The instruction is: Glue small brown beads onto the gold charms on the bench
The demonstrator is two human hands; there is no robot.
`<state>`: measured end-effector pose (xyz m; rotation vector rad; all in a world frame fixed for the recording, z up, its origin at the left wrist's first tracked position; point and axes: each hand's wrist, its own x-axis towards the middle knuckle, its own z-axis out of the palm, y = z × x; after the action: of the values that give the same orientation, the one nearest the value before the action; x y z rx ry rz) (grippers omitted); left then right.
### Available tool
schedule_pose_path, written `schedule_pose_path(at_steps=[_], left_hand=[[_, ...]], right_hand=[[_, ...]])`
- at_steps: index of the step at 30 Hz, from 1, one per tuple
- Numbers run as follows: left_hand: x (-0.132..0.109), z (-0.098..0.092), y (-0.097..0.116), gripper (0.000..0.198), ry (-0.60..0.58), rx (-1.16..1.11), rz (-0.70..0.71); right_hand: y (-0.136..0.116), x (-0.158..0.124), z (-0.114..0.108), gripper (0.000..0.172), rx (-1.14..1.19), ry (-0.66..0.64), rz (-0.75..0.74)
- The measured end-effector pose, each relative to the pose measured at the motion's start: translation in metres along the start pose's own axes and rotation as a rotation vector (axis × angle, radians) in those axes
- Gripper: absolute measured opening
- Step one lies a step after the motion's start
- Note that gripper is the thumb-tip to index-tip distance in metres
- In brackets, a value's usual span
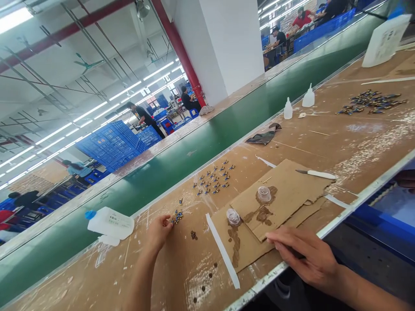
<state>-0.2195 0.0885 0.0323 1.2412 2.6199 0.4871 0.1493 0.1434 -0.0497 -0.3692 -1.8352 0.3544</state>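
Note:
My left hand (pixel 158 232) reaches to a small pile of blue-and-gold pieces (pixel 177 216), its thumb and forefinger closed at the pile's edge. Whether a piece is between them is hidden. To the right of that hand lies a little cluster of dark brown round bits (pixel 193 235). My right hand (pixel 306 255) is over the table's front edge, by the corner of a cardboard sheet (pixel 292 181). Its fingers are pressed together, and I cannot make out what they hold. On the cardboard stand a clear small cup (pixel 264 194) and a whitish cup (pixel 233 217), with wet brown stains around them.
Beyond the pile, more blue-and-gold pieces (pixel 214 178) stand in loose rows. A white-handled knife (pixel 320 174) lies on the cardboard. A blue-capped bottle (pixel 110 222) lies on the left. Small white bottles (pixel 288 109) stand farther back, before a green conveyor belt (pixel 240 116).

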Motion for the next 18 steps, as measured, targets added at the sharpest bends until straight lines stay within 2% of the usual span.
schedule_pose_path(at_steps=[4,7,11,14,18], left_hand=[[-0.013,-0.007,0.001,0.021,-0.01,-0.2,-0.02],[-0.026,-0.012,0.002,0.021,0.037,-0.347,-0.067],[-0.051,-0.021,0.006,0.032,0.104,-0.571,-0.132],[-0.075,-0.026,0.018,0.041,0.101,-0.729,-0.147],[-0.107,-0.024,0.046,0.038,0.074,-1.027,-0.16]], right_hand=[[0.0,0.002,0.0,0.029,0.04,-0.004,0.0],[0.0,0.002,-0.001,0.029,0.054,-0.002,0.01],[0.001,0.002,-0.002,0.03,0.128,-0.003,0.024],[0.001,0.004,-0.003,0.031,0.159,0.01,0.036],[-0.001,0.008,-0.005,0.029,0.174,0.045,0.039]])
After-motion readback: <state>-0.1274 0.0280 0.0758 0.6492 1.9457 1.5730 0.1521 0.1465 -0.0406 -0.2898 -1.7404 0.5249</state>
